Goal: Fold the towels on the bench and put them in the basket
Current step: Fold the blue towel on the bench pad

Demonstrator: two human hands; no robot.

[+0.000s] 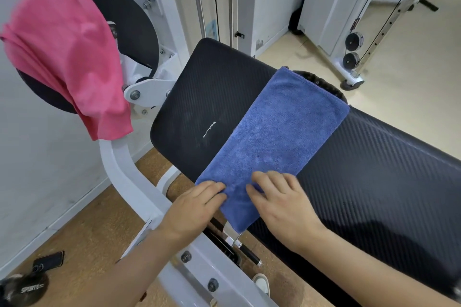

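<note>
Black padded desk (374,169) in a gym: the blue towel (274,132) lies across it, 6 toward 1 o'clock. My right grip (282,204) presses it, fingers open; my left grip (197,204) touches its near edge (pinching? cannot tell). Best bring near corners squarely onto far ones.

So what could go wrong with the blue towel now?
The blue towel lies slanted across the bench, its near corner past the edge, so it could slide to the floor when the left hand and right hand fold it. The pink towel hangs loosely off a round pad and might drop too.
</note>
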